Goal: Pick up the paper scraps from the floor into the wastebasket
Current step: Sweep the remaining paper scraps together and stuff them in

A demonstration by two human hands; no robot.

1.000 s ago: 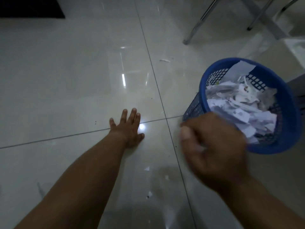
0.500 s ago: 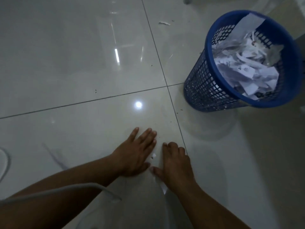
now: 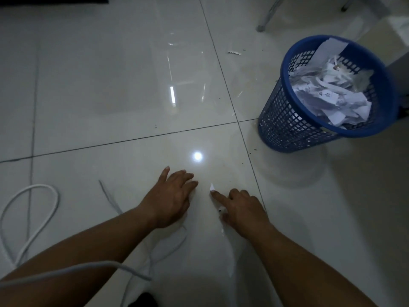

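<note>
A small white paper scrap [image 3: 212, 187] lies on the glossy tile floor, touching the tip of my right hand's [image 3: 241, 209] extended index finger; the other fingers are curled. Another tiny scrap [image 3: 221, 211] sits by that hand's thumb. My left hand [image 3: 171, 200] rests flat on the floor with fingers spread, a short gap left of the scrap. The blue mesh wastebasket [image 3: 285, 120] stands at the right, well beyond my hands, filled with crumpled white paper [image 3: 332, 96]. A thin torn strip [image 3: 234, 52] lies far off on the floor.
A white cable [image 3: 31, 209] loops on the floor at the left and crosses over my left forearm. Metal chair legs [image 3: 267, 16] stand at the top right. A dark mat [image 3: 53, 0] edges the top left. Small dark crumbs dot the tiles.
The right hand went from beside the basket down to the floor. Since half a second ago the hands have spread apart, and the right index finger now points at a scrap.
</note>
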